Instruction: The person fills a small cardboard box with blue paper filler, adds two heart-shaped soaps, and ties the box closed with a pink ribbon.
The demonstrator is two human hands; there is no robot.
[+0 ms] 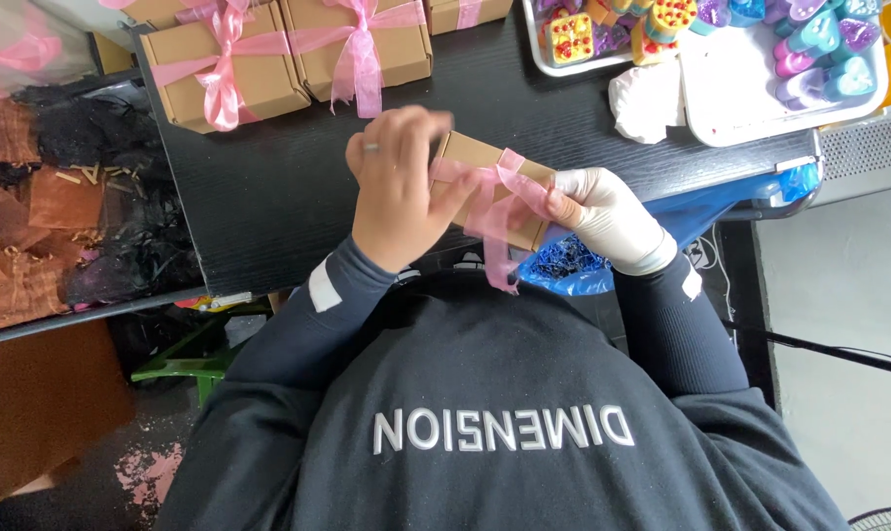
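Above the dark sweatshirt (pixel 504 413), the bare left hand (pixel 398 192) clasped a small brown box (pixel 485 187), fingers curled over its top. The gloved right hand (pixel 607 216) pinched the sheer pink ribbon (pixel 492 211) wrapped around it. Beyond, on the black table (pixel 268 187), sat ribboned boxes (pixel 288 54) and a white tray (pixel 750 98) of coloured heart-shaped pieces

Small box (pixel 489 187) sat between left hand (pixel 398 192) and right hand (pixel 607 218), ribbon (pixel 492 211) around it, table (pixel 268 187) under both, ribboned boxes (pixel 288 54) lay beyond the left hand, tray (pixel 750 93) beyond the right, bag (pixel 573 265) beneath the right hand
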